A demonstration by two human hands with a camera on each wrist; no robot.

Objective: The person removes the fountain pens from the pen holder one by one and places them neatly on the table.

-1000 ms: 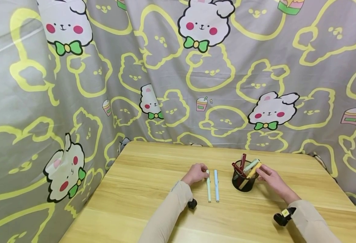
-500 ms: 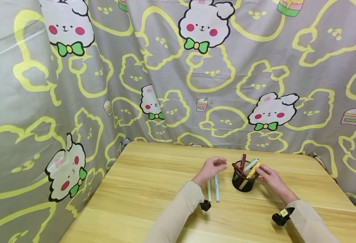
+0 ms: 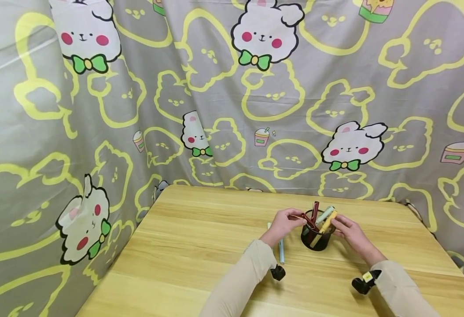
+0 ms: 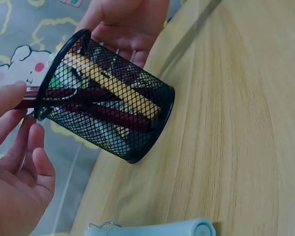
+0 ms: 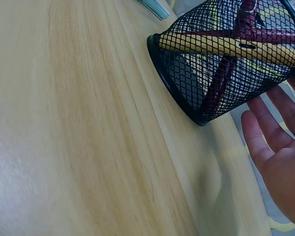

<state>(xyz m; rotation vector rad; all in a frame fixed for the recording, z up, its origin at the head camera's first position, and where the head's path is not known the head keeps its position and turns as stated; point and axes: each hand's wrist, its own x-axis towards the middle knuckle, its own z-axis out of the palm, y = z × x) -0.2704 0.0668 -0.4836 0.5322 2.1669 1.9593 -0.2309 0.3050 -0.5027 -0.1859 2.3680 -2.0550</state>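
A black mesh pen cup [image 3: 316,243] stands upright on the table, holding two dark red pens, a yellow pen [image 3: 328,223] and a pale green pen [image 3: 326,213]. My left hand [image 3: 282,227] pinches the upper end of one dark red pen [image 4: 64,93] that leans out over the rim. The other dark red pen [image 3: 315,208] rises behind it. At the cup's right side, my right hand [image 3: 352,232] holds the rim beside the yellow pen; its exact contact is partly hidden. Its lower fingers [image 5: 270,125] hang apart from the mesh.
A light blue pen [image 3: 281,253] lies on the wooden table [image 3: 200,246] left of the cup. Beside it is a pale green pen [image 3: 269,225], mostly hidden by my left forearm. A patterned grey curtain [image 3: 224,97] hangs behind and to the left.
My left hand has left the pale green pen on the table, moved right over the light blue pen, and taken hold of a dark red pen. The right hand has stayed at the cup.
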